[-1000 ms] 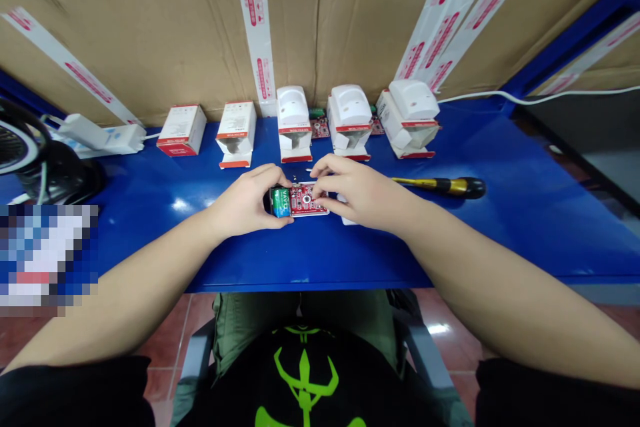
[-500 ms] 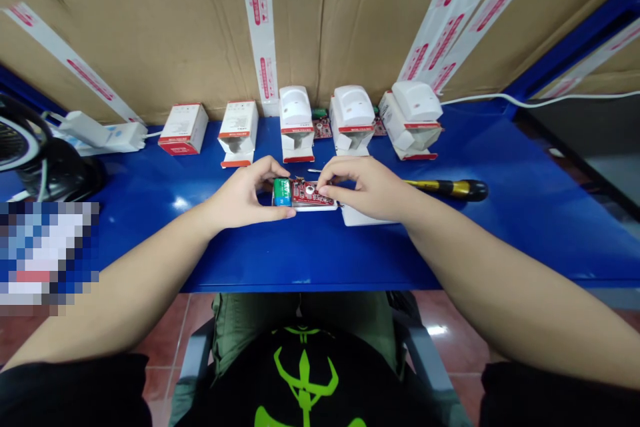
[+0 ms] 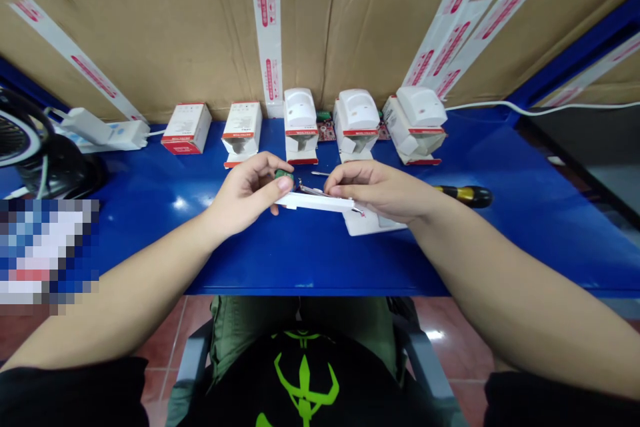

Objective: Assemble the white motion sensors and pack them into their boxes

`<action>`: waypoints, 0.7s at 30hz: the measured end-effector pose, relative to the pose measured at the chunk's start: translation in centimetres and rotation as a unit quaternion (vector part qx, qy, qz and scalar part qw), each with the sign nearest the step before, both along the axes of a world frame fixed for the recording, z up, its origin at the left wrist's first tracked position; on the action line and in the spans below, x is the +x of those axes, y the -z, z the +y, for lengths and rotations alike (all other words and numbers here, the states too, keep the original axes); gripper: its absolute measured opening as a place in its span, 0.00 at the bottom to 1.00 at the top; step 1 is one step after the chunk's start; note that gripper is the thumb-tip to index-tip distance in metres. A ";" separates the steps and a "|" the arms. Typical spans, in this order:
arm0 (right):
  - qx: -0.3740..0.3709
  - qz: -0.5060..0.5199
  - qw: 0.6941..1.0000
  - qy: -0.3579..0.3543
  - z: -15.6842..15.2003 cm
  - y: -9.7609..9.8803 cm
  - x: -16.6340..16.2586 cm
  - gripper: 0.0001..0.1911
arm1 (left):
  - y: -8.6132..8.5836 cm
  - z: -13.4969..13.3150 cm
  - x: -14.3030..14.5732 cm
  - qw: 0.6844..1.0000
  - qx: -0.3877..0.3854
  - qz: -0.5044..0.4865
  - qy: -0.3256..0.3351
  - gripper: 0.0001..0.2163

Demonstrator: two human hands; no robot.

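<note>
My left hand (image 3: pixel 257 187) grips the left end of a white detector housing (image 3: pixel 320 201), which is tilted so that its side faces me. A green battery (image 3: pixel 285 175) shows beside my left thumb at that end. My right hand (image 3: pixel 383 188) has its thumb and fingers pinched at the edge of the circuit board (image 3: pixel 313 191), seen nearly edge-on in the housing. Just under the right hand, a white cover (image 3: pixel 367 223) lies on the blue table. Behind that hand is a screwdriver (image 3: pixel 467 196) with a yellow and black handle; the hand hides part of it.
Along the back stand small red and white boxes (image 3: pixel 186 128), three of them topped with white detectors (image 3: pixel 300 107). Red circuit boards (image 3: pixel 326 131) lie between the boxes. A power strip (image 3: pixel 117 135) and a black fan (image 3: pixel 45 147) are at left. Cardboard (image 3: pixel 210 27) walls the back.
The housing has tipped up, so its white side faces me instead of the board's red face. My left thumb has shifted up onto its near edge. The right hand keeps its pinch at the board.
</note>
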State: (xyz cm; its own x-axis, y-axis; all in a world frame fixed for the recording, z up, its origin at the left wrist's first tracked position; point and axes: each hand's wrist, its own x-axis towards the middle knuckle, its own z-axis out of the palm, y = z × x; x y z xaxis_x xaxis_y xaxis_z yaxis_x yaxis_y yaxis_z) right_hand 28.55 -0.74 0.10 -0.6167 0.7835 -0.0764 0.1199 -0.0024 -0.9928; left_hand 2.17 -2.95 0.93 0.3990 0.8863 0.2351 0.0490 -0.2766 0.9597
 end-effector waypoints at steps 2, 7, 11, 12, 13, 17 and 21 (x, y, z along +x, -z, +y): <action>-0.007 0.005 1.000 -0.007 0.0 -0.1 -0.1 0.15 | 0.1 -0.1 0.0 1.000 0.000 -0.009 -0.004 0.24; 0.000 0.004 1.000 -0.021 0.0 -0.1 0.0 0.15 | 0.3 -0.3 0.1 0.999 0.007 -0.021 -0.030 0.25; 0.002 0.007 0.999 -0.035 0.1 0.0 0.0 0.15 | 0.4 -0.6 0.2 0.998 0.023 -0.014 -0.060 0.26; 0.002 0.009 0.999 -0.039 0.1 0.1 0.0 0.15 | 0.4 -0.7 0.2 0.997 0.031 -0.010 -0.072 0.26; 0.001 0.011 0.999 -0.042 0.1 0.2 0.0 0.15 | 0.4 -0.8 0.2 0.996 0.042 -0.005 -0.084 0.27; 0.008 0.017 0.998 -0.054 0.3 0.4 0.0 0.14 | 0.4 -1.2 0.2 0.986 0.106 0.015 -0.131 0.28; 0.015 0.028 0.998 -0.060 0.2 0.4 -0.1 0.14 | 0.3 -1.6 0.3 0.974 0.163 0.036 -0.156 0.30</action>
State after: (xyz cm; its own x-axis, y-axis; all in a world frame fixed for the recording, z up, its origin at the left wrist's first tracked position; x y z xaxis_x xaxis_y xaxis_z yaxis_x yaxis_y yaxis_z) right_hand 28.45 -0.50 -0.32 -0.7087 0.7053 -0.0165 0.0623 0.0393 -0.9973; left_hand 2.46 -4.55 0.67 0.1482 0.8502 0.5051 0.2428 -0.5264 0.8148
